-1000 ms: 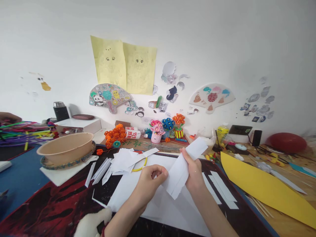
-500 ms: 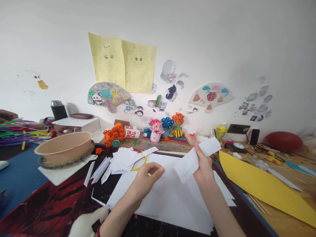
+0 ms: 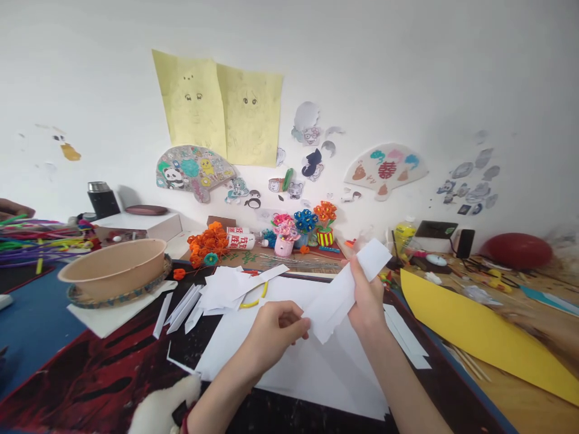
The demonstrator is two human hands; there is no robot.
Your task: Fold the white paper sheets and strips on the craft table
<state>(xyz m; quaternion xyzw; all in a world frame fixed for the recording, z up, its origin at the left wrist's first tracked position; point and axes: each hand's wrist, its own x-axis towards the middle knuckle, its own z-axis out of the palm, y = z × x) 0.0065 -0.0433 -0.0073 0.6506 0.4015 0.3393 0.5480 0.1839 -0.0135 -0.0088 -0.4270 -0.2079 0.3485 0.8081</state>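
My right hand is wrapped round a folded strip of white paper, held tilted above the table. At the strip's lower left corner my left hand has its thumb and fingers pinched together on the edge. Beneath both hands lie large white paper sheets. A heap of cut white paper pieces sits to the left, partly over yellow-handled scissors. Several narrow folded paper strips lie beside the heap. More white strips lie right of my right forearm.
A beige oval bowl stands at the left, near colourful pipe cleaners. Pipe-cleaner flowers line the back. Yellow card lies at the right. A white plush toy is by my left forearm. Another person's hand shows far left.
My left hand has moved right and up to the corner of the folded paper. My right hand has turned the paper to a steeper slant and drawn it slightly left.
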